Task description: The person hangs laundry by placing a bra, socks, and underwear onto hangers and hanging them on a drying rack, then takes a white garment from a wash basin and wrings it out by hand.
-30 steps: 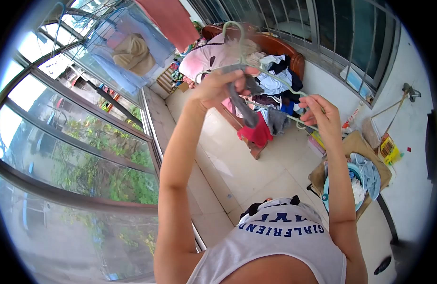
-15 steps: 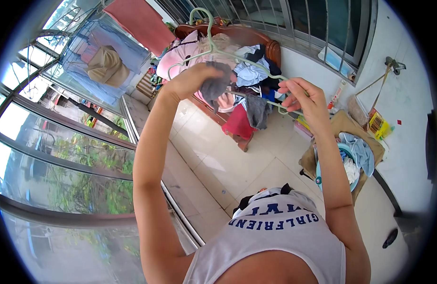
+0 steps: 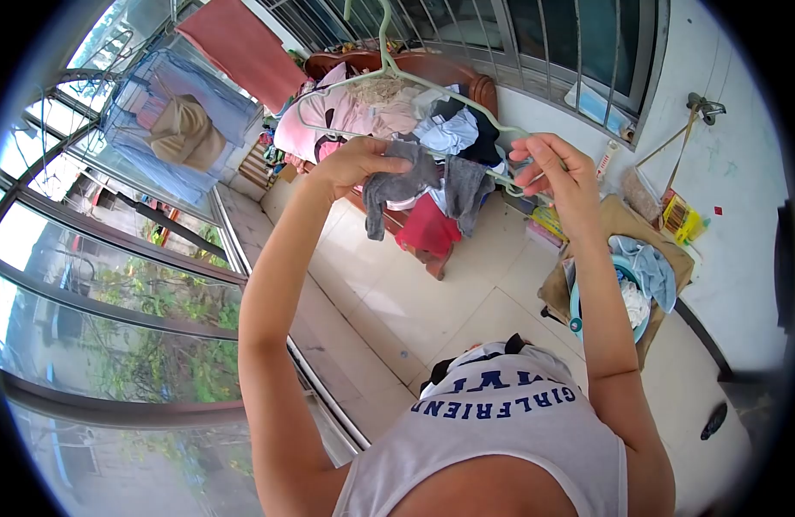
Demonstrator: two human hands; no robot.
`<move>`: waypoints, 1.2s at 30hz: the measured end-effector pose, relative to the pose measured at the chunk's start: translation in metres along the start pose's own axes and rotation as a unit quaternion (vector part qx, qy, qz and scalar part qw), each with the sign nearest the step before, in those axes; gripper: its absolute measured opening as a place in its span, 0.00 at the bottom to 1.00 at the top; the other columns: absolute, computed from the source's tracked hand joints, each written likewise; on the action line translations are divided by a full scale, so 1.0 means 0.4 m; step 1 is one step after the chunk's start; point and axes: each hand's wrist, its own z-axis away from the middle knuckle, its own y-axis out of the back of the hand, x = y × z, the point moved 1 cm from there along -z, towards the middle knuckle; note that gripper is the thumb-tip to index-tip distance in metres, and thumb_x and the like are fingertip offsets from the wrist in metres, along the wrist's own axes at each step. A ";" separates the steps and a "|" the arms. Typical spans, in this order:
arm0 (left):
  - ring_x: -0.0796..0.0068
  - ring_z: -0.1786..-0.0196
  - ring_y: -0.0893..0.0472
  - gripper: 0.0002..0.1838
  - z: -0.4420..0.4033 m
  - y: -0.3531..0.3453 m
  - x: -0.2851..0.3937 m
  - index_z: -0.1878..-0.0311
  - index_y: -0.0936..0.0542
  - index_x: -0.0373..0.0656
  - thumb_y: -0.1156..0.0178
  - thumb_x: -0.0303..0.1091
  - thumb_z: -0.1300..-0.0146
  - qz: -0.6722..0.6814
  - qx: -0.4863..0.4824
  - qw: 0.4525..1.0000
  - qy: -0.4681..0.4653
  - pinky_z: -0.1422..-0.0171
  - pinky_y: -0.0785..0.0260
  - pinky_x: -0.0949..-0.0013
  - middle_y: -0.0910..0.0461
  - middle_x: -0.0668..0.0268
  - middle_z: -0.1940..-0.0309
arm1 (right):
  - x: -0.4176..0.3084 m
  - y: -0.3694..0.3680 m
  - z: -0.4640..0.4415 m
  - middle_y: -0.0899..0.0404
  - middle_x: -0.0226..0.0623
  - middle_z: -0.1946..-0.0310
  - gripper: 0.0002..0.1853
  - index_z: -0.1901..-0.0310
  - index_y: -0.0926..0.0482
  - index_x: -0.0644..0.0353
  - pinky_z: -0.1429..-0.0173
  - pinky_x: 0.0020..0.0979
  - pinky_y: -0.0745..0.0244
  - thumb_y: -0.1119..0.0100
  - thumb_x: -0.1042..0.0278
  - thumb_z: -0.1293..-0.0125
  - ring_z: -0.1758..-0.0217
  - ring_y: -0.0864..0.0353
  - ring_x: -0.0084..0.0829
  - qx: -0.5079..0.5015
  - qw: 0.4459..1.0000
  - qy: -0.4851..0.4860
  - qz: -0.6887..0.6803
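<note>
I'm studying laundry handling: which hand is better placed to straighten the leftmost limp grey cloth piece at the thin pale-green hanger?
Left, probably: the left hand touches that grey cloth piece, while the right hand appears to hold the hanger by its right end.

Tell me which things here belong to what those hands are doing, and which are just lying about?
Seemingly part of it:
pale green hanger, in the right hand
grey cloth, in the left hand
second grey cloth, over the hanger's bar

Apparently just about:
yellow packet
small black object on the floor
</note>
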 end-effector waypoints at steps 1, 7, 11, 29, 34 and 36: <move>0.78 0.61 0.22 0.13 0.002 -0.002 0.000 0.56 0.23 0.35 0.38 0.29 0.44 -0.017 0.035 0.999 -0.010 0.54 0.29 0.75 0.21 0.66 0.63 | -0.003 0.003 0.000 0.21 0.32 0.66 0.14 0.60 0.22 0.62 0.72 0.16 0.29 0.51 0.59 0.34 0.74 0.25 0.15 0.004 1.000 0.010 0.004; 0.80 0.63 0.22 0.12 0.017 0.017 -0.009 0.54 0.24 0.38 0.43 0.33 0.39 0.142 0.054 0.983 -0.105 0.57 0.28 0.76 0.22 0.68 0.63 | -0.018 0.013 0.005 0.21 0.32 0.66 0.13 0.59 0.22 0.62 0.73 0.16 0.29 0.51 0.61 0.34 0.74 0.25 0.14 0.016 1.000 0.016 0.013; 0.84 0.65 0.24 0.12 0.000 0.011 -0.019 0.53 0.24 0.39 0.45 0.32 0.38 0.075 0.154 0.973 -0.157 0.62 0.31 0.79 0.22 0.70 0.64 | -0.031 0.004 0.013 0.20 0.32 0.67 0.13 0.59 0.22 0.62 0.72 0.17 0.29 0.51 0.62 0.34 0.74 0.25 0.15 -0.004 1.000 0.015 0.027; 0.80 0.67 0.22 0.12 0.045 -0.008 0.026 0.52 0.25 0.34 0.46 0.27 0.38 -0.249 0.265 0.885 -0.291 0.64 0.31 0.80 0.21 0.65 0.67 | -0.094 0.042 -0.008 0.20 0.32 0.68 0.13 0.61 0.20 0.62 0.69 0.18 0.29 0.50 0.61 0.35 0.74 0.25 0.16 0.012 0.993 0.076 0.085; 0.83 0.65 0.24 0.11 0.041 0.011 0.020 0.54 0.23 0.37 0.46 0.23 0.41 -0.290 0.148 0.913 -0.246 0.61 0.32 0.78 0.22 0.68 0.67 | -0.100 0.072 -0.039 0.21 0.31 0.66 0.16 0.61 0.22 0.62 0.65 0.20 0.31 0.52 0.57 0.35 0.72 0.26 0.17 0.006 0.989 0.084 0.125; 0.82 0.66 0.24 0.13 0.050 0.007 0.022 0.54 0.23 0.39 0.47 0.22 0.42 -0.304 0.166 0.912 -0.220 0.60 0.33 0.78 0.22 0.67 0.66 | -0.105 0.076 -0.046 0.21 0.30 0.67 0.16 0.61 0.22 0.62 0.65 0.19 0.31 0.52 0.57 0.35 0.72 0.26 0.17 -0.004 0.987 0.092 0.131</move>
